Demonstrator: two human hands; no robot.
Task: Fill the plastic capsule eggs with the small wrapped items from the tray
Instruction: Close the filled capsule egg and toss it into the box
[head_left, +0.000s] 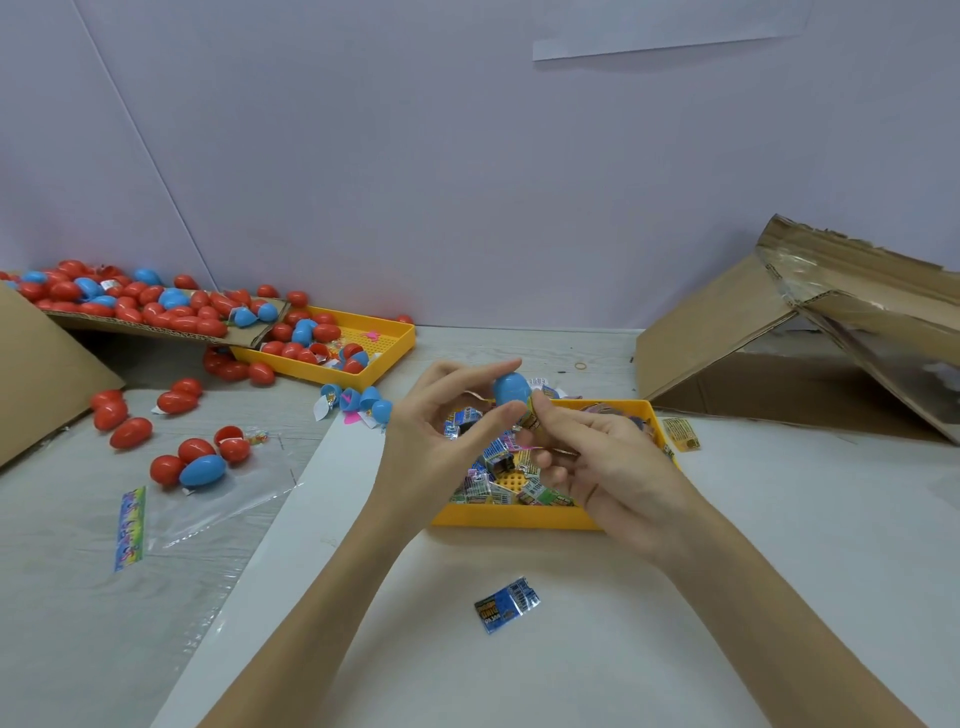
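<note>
Grey tabletop (727, 597) (cardboard (727, 332) behind), lilac wall (467, 182).

left hand (441, 436) gripping blue egg (510, 388), above yellow tray (511, 517)

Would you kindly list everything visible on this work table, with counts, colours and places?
Blue egg: one, held above the near tray.
Near tray: one, yellow, centre, holding many small wrapped items.
Blue packet: one, loose on the white sheet, near edge.
Yellow packet: one, right of the near tray.
Far tray: one, yellow, left of centre, holding red and blue eggs.
Egg pile: many, mostly red, on cardboard, far left.
Loose eggs: several red, one blue, on the left tabletop.
Cardboard box: one, brown, flattened, right.
Left hand: pinches the blue egg.
Right hand: pinches a wrapped item at the egg.
</note>
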